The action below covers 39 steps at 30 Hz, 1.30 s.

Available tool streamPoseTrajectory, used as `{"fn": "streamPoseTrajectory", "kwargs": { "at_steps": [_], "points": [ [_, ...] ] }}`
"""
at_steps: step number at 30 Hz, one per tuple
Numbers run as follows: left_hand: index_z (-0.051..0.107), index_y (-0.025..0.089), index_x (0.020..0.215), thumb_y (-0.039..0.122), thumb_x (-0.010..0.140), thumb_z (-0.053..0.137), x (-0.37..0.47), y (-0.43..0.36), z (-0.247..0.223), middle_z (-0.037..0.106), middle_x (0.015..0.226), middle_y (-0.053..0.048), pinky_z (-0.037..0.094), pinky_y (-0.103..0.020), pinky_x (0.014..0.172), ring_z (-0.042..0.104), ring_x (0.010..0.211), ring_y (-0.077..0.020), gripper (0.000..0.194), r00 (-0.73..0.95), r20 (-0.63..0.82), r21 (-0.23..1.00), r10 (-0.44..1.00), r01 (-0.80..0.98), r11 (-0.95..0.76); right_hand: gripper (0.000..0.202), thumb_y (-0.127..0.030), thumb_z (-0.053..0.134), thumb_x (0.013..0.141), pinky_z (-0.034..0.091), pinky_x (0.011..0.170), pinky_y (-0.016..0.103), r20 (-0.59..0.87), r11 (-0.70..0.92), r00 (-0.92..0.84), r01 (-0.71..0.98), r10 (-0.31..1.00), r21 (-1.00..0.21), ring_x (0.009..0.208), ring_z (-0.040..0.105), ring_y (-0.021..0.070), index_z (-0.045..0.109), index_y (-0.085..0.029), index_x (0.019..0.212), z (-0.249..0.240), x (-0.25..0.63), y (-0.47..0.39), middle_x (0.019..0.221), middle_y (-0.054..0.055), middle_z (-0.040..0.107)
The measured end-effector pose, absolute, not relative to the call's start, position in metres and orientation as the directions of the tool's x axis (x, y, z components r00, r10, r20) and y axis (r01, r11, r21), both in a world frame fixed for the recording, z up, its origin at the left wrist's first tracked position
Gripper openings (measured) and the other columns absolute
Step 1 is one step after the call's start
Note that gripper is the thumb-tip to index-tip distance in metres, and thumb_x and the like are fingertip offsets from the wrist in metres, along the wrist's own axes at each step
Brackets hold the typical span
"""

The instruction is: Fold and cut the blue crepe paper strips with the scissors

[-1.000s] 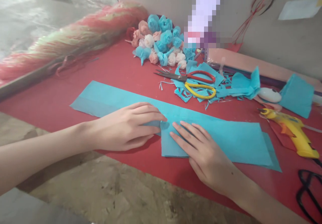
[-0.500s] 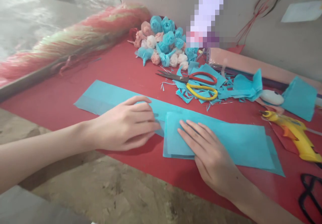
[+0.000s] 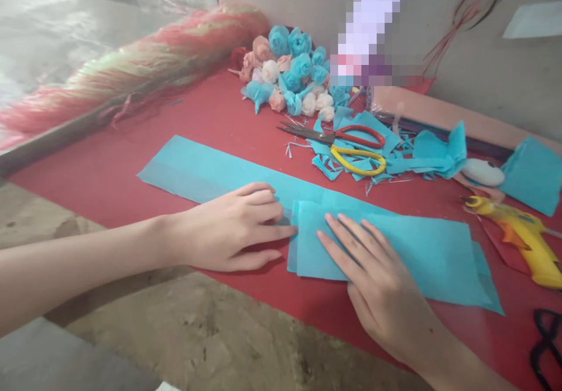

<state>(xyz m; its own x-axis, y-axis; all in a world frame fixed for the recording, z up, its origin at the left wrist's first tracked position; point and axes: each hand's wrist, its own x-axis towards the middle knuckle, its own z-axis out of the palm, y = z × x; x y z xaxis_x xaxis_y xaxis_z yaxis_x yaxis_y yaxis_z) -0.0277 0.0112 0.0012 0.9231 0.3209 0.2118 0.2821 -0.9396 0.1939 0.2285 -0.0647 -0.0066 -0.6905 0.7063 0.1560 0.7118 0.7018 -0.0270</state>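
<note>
A long strip of blue crepe paper (image 3: 211, 168) lies slantwise on the red tabletop (image 3: 109, 195). Over its right part rests a stack of shorter blue paper sheets (image 3: 439, 250), its layers slightly offset at the left edge. My right hand (image 3: 377, 280) lies flat on this stack, fingers stretched out and pressing on the top sheet. Beside the stack's left edge is my left hand (image 3: 246, 227), empty and open. Its index finger points right and reaches the edge of the sheets, while the other fingers are partly bent.
Scissors (image 3: 333, 136) with red and yellow handles lie on blue paper scraps (image 3: 329, 168). Behind them is a pile of paper flowers (image 3: 298, 69). A yellow glue gun (image 3: 522, 233) and black handles (image 3: 547, 344) are at right. A pink fibre bundle (image 3: 153, 57) runs along the far-left edge.
My left hand has moved slightly right and down, its index finger now straightened to the stack's edge. The sheets' left edges have shifted apart. The whole view has moved a little.
</note>
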Motion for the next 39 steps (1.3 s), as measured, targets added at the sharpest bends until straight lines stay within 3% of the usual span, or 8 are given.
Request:
{"fn": "streamPoseTrajectory", "kwargs": {
  "at_steps": [12,39],
  "points": [
    [0.065,0.014,0.100,0.017,0.091,0.041,-0.0275,0.0137,-0.0005,0.062,0.076,-0.004,0.036,-0.035,0.093,0.053,0.075,-0.0167,0.026,0.904,0.327,0.176,0.276,0.229,-0.957,0.061,-0.004,0.035,0.081,0.034,0.105,0.055,0.085,0.677,-0.672,0.731,0.736,-0.081,0.137,0.025,0.0275,0.035,-0.013,0.141,-0.0120,0.2247,-0.0649,0.151,0.013,0.029],
    [0.064,0.014,0.095,0.016,0.090,0.042,-0.0265,0.0137,-0.0007,0.063,0.072,-0.003,0.040,-0.034,0.092,0.053,0.070,-0.0141,0.023,0.892,0.357,0.166,0.279,0.233,-0.958,0.060,-0.010,0.038,0.082,0.033,0.105,0.056,0.052,0.708,-0.706,0.701,0.706,-0.089,0.139,0.022,0.0286,0.033,-0.014,0.142,-0.0074,0.2240,-0.0616,0.152,0.013,0.026]
  ]
}}
